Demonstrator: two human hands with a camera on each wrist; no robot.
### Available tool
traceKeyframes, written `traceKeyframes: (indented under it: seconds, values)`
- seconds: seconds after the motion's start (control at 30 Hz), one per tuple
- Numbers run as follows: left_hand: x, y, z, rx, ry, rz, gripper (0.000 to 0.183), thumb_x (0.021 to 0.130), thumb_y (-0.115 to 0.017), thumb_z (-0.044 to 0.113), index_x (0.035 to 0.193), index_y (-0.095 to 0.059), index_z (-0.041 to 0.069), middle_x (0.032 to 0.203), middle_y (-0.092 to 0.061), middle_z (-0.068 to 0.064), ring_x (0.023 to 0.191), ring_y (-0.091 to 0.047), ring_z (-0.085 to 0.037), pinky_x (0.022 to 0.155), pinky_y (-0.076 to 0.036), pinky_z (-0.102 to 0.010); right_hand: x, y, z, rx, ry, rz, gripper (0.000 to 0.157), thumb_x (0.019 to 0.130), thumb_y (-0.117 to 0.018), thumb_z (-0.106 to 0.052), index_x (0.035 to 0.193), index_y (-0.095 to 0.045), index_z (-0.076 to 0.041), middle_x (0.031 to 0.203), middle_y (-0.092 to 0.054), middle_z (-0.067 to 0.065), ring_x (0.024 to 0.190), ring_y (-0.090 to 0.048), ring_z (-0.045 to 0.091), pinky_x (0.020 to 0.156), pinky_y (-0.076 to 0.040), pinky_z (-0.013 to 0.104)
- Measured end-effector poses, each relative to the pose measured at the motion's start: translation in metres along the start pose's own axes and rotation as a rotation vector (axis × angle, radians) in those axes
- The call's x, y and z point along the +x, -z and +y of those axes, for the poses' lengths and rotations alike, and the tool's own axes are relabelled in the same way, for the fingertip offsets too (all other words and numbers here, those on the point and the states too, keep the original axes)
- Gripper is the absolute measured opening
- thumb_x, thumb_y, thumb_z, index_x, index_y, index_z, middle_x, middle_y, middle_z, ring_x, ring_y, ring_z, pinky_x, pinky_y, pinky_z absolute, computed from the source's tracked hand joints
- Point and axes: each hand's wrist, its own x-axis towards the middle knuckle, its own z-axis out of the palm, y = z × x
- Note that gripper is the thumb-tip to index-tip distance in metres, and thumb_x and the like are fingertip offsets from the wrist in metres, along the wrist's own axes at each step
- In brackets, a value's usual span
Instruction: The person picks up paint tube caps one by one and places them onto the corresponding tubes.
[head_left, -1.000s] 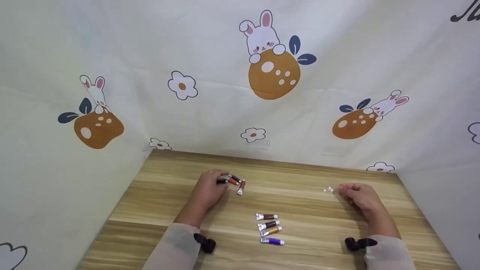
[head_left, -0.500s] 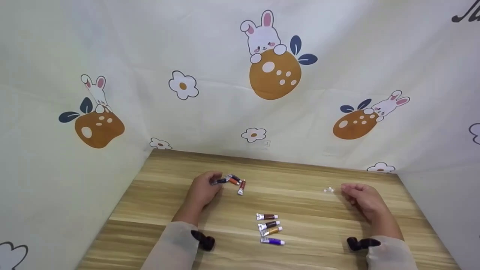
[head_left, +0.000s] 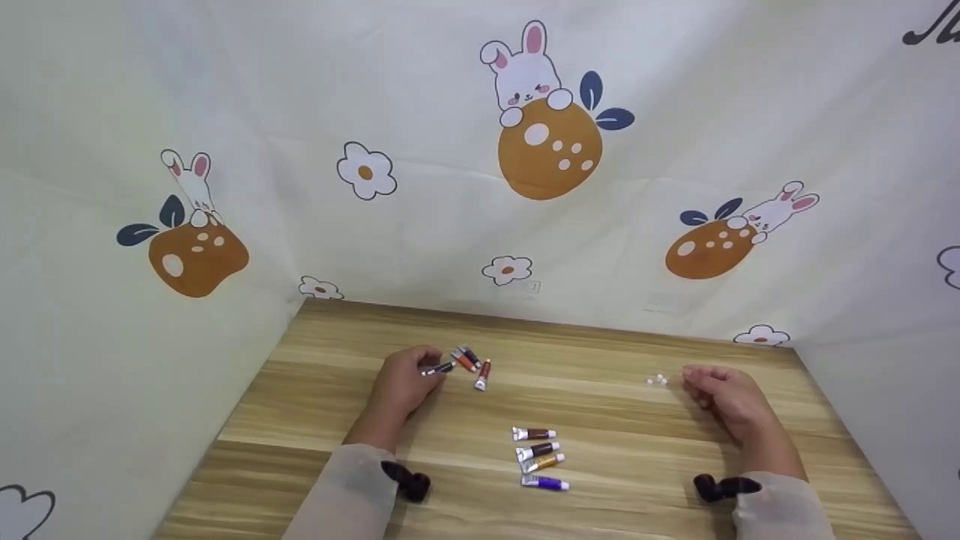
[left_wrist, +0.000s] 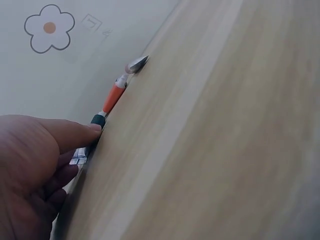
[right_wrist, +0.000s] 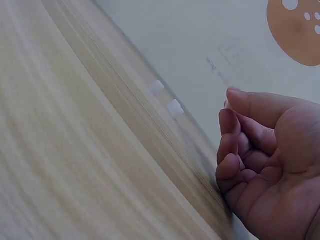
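My left hand [head_left: 405,379] is at the table's left rear, pinching a dark green paint tube [left_wrist: 98,120] between thumb and fingers. Just beyond it lie an orange paint tube [head_left: 465,362], a dark one [head_left: 469,355] and a red one [head_left: 484,374]. On the right, my right hand [head_left: 724,394] has its fingers curled and its thumb against the index finger. A small whitish piece [right_wrist: 226,104], mostly hidden, shows between those tips. Several small white caps [head_left: 658,380] lie left of that hand.
Nearer the front of the wooden table [head_left: 390,495] lie brown [head_left: 537,433], dark [head_left: 541,451], ochre [head_left: 546,462] and purple [head_left: 547,483] paint tubes in a loose column. Printed cloth walls [head_left: 420,240] enclose the table's back and sides.
My left hand has drawn left with the dark green paint tube, away from the other tubes, and the tube's tilt has changed. My right hand has shifted slightly right.
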Motion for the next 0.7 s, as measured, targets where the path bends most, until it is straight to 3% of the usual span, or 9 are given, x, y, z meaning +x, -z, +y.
traceKeyframes:
  seconds: [0.17,0.33,0.57,0.7]
  values:
    - [-0.001,0.001,0.002,0.119,-0.01,0.013,0.033,0.091,-0.086,0.019,0.123,-0.077,0.021,0.123,-0.072,-0.001,0.117,-0.068,-0.021,0.107,-0.056,-0.044,-0.002,-0.001,-0.006,0.033,-0.018,0.016,0.024,0.101,-0.076,-0.036,0.111,-0.082,-0.015,0.089,-0.076,-0.009,0.08,-0.063,0.008,0.074,-0.057,0.024]
    - [-0.001,0.001,0.003,0.142,-0.037,0.008,0.016,0.092,-0.084,0.018,0.107,-0.081,0.023,0.113,-0.072,-0.001,0.106,-0.067,-0.02,0.099,-0.057,-0.044,-0.004,-0.003,-0.015,0.06,-0.017,0.068,0.022,0.097,-0.08,-0.039,0.107,-0.08,-0.019,0.095,-0.076,-0.013,0.089,-0.065,0.007,0.082,-0.059,0.025]
    - [-0.005,0.002,0.002,0.163,-0.081,0.027,0.01,0.098,-0.079,0.019,0.107,-0.081,0.019,0.112,-0.071,-0.004,0.104,-0.067,-0.021,0.097,-0.058,-0.043,-0.011,-0.012,-0.03,0.195,0.09,0.121,0.003,0.099,-0.08,-0.024,0.1,-0.08,-0.021,0.088,-0.074,-0.014,0.085,-0.066,0.006,0.083,-0.06,0.023]
    - [-0.006,0.002,0.006,0.139,-0.064,0.027,0.015,0.101,-0.075,0.021,0.114,-0.078,0.016,0.114,-0.07,-0.005,0.105,-0.067,-0.021,0.097,-0.057,-0.044,-0.015,-0.019,-0.043,0.235,0.169,0.127,0.004,0.1,-0.077,-0.02,0.1,-0.081,-0.02,0.087,-0.073,-0.012,0.084,-0.066,0.006,0.08,-0.059,0.021]
